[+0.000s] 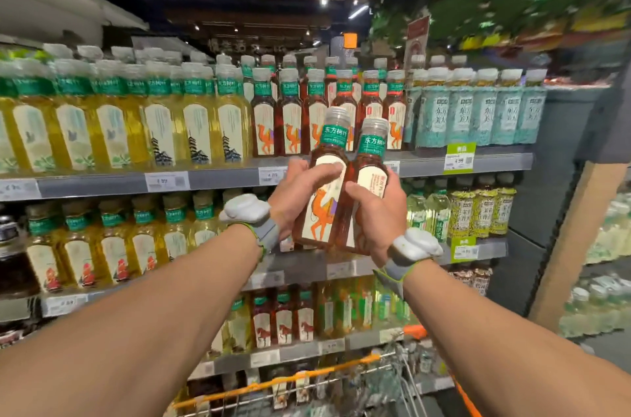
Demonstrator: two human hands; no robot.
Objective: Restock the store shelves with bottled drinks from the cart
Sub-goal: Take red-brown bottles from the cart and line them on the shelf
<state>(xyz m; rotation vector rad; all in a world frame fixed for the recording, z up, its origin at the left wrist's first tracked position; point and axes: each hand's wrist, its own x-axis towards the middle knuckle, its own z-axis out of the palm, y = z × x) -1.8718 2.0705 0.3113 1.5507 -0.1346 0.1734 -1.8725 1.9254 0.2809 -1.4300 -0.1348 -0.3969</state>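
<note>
The left hand (296,193) grips one camel-label tea bottle (322,215); the right hand (380,217) grips a second (373,147). The bottles touch side by side, long axes near upright. The matching row (290,116) stands directly beyond on the upper shelf (222,178), slightly nearer the left hand.

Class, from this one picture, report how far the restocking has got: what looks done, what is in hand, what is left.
Done: the shelves look well filled, with a shelved camel-label row up top. In hand: the left hand grips one camel bottle, the right hand a second bottle, both raised before that row, not yet shelved. Left: placing both; the cart below is too blurred to count what remains.
</note>
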